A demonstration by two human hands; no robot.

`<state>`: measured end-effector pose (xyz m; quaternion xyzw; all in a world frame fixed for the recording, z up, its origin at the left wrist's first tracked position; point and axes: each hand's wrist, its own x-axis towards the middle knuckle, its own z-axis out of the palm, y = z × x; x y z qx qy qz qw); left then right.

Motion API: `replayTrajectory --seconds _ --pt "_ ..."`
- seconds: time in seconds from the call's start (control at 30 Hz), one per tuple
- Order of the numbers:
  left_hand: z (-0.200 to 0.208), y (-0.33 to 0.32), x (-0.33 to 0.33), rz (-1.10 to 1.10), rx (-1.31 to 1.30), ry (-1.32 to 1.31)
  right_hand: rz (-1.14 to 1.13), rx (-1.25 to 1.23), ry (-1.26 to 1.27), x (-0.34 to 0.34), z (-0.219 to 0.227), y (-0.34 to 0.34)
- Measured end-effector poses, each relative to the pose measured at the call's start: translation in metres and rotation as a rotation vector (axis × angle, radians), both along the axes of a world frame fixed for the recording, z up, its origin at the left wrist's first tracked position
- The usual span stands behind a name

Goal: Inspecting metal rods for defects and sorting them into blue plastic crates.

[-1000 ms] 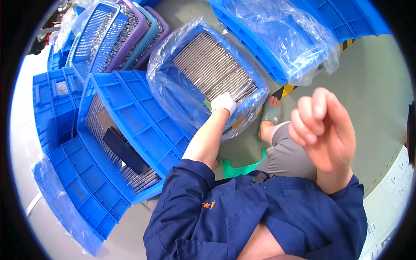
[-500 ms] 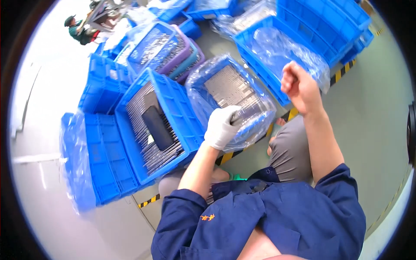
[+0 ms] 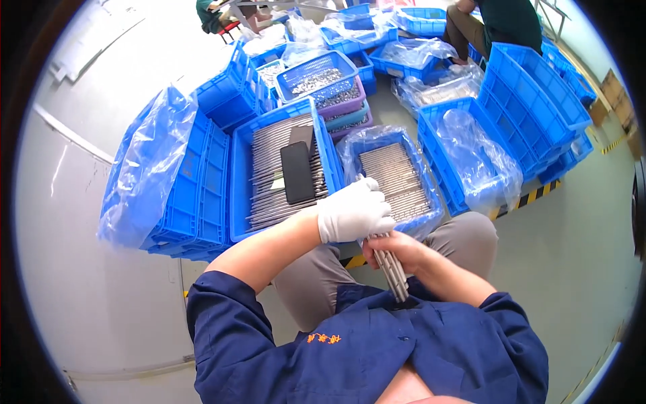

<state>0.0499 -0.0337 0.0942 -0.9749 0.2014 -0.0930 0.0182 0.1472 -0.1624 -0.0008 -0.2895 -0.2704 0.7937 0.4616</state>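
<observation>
In front of my lap, a bundle of slim metal rods [image 3: 392, 275] slants down toward my shirt. My bare right hand [image 3: 402, 250] is closed around it near its upper part. My left hand [image 3: 355, 211], in a white glove, has its fingers curled at the upper end of the same bundle and hides that end. Just beyond my hands stands a plastic-lined blue crate [image 3: 436, 210] with rows of short metal rods [image 3: 393, 176]. On the left, a larger blue crate [image 3: 239, 202] holds long metal rods [image 3: 264, 175], with a black phone-like slab [image 3: 297, 174] lying on them.
Stacked blue crates [image 3: 192, 188] with loose plastic film [image 3: 145, 168] stand at the left. Baskets of small metal parts [image 3: 319, 79] are behind. On the right are a film-lined crate [image 3: 431, 135] and tall crates [image 3: 531, 108]. A co-worker [image 3: 508, 23] sits at the far right.
My gloved left hand has drawn back from the lined crate, and my right hand has come down from the right to meet it. The rod bundle now shows between them. The view has shifted.
</observation>
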Motion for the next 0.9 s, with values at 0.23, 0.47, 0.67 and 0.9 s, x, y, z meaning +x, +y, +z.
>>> replayTrajectory --seconds 0.23,0.47,0.67,0.9 --pt "-0.026 0.026 -0.052 0.448 -1.426 -0.060 0.027 0.007 -0.111 -0.039 -0.019 -0.025" --pt "-0.097 -0.018 -0.054 0.419 -2.044 0.172 0.064 -0.179 -0.133 -0.051 -0.024 -0.024" --pt "-0.115 -0.014 -0.037 0.449 -2.441 -0.063 -0.081 -0.254 -0.250 -0.036 -0.018 0.006" --pt "-0.103 -0.026 -0.029 0.147 -2.359 0.665 -0.426 0.011 0.029 0.033 0.020 0.062"
